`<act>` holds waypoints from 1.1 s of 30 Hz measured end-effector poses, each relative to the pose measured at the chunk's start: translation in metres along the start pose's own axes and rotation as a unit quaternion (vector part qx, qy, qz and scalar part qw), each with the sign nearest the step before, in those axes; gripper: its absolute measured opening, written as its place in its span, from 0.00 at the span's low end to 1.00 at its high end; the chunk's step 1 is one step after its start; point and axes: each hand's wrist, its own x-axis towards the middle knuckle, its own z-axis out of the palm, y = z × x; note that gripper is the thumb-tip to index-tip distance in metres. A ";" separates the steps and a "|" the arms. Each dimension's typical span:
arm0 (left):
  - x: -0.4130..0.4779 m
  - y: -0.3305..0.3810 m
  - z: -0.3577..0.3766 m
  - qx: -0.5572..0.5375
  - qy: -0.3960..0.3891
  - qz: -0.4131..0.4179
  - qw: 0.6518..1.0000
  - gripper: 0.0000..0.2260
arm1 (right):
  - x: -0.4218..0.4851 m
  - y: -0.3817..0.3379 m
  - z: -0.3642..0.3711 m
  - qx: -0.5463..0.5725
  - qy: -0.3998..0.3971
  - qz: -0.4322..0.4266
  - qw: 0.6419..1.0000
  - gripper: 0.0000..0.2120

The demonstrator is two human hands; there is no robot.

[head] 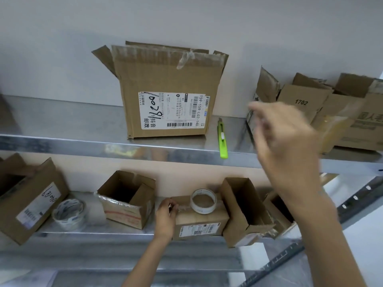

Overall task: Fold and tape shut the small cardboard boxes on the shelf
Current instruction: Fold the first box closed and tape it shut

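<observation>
On the lower shelf a small closed cardboard box [200, 221] with a shipping label carries a roll of clear tape [203, 201] on its top. My left hand [165, 217] holds the box's left end, fingers curled over the top edge where a strip of tape lies. My right hand [287, 139] is raised in front of the upper shelf, blurred, fingers loosely spread and holding nothing, its fingertips close to a tilted box [251, 119]. Small open boxes [126, 200] [245, 212] stand on either side of the closed one.
A green utility knife [222, 139] lies on the upper metal shelf [62, 141] beside a large open box [167, 94]. Several open boxes [302, 100] crowd the upper right. On the lower left are a labelled box [29, 204] and a second tape roll [69, 213].
</observation>
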 end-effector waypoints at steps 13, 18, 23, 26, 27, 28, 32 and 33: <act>0.006 -0.004 0.001 -0.001 0.007 0.008 1.000 0.03 | -0.191 0.002 0.238 -0.015 -0.376 0.041 0.926 0.17; 0.005 0.001 0.006 0.002 0.024 0.009 1.000 0.05 | -0.191 0.003 0.247 0.088 -0.352 0.088 0.928 0.14; 0.001 0.009 0.018 -0.006 0.052 -0.031 0.998 0.07 | -0.192 0.002 0.247 0.080 -0.360 0.112 0.923 0.07; 0.002 0.009 0.019 -0.001 0.025 -0.034 0.999 0.06 | -0.196 0.001 0.246 0.027 -0.390 0.079 0.917 0.04; 0.002 0.011 0.019 -0.008 0.021 -0.033 0.999 0.06 | -0.197 -0.001 0.246 0.018 -0.398 0.070 0.914 0.05; 0.002 0.012 0.020 -0.041 0.026 -0.040 0.998 0.06 | -0.198 -0.002 0.245 0.010 -0.399 0.061 0.915 0.06; 0.001 0.010 0.024 -0.028 0.065 -0.034 0.997 0.16 | -0.198 -0.008 0.242 -0.007 -0.390 0.069 0.918 0.09; 0.000 0.008 0.026 -0.020 0.063 -0.027 0.997 0.16 | -0.199 -0.008 0.242 -0.009 -0.389 0.071 0.919 0.11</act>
